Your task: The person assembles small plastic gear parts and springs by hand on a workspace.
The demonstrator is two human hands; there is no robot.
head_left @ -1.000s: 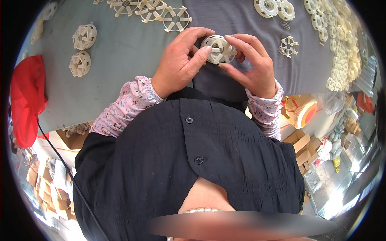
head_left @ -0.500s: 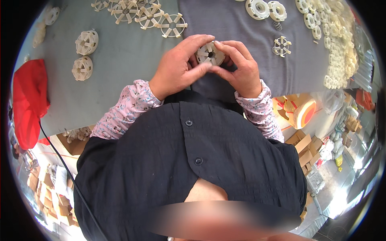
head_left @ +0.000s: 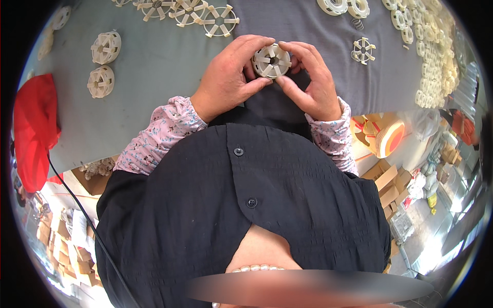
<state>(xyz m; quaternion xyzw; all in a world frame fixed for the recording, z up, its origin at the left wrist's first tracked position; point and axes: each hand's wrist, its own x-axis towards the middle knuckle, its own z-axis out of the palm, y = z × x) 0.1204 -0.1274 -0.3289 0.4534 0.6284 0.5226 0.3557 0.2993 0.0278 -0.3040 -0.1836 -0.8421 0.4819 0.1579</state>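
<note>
Between both hands is a round white plastic ring part (head_left: 263,54) with a spoked piece set in its face and a dark hole in the middle. My left hand (head_left: 224,79) closes on its left side, thumb at the near rim and index finger at the far rim. From the right, the thumb and index finger of my right hand (head_left: 315,86) grip the same rim; its other fingers are partly hidden behind the part. Off to the right lies a loose spoked wheel (head_left: 364,51), overlapping a small spring at its left edge. Another coil spring (head_left: 357,23) rests farther back.
Two similar ring parts (head_left: 100,82) stand at the left of the cloth-covered table (head_left: 154,66). Several spoked wheels (head_left: 220,21) lie at the back. White rings (head_left: 358,7) sit at the back right, beside a large heap of small pale rings (head_left: 436,66). A red cloth (head_left: 36,128) hangs at the left.
The ring part has tilted so more of its spoked face shows. My right thumb has slid to its near right rim, apart from the left thumb. The view has shifted slightly.
</note>
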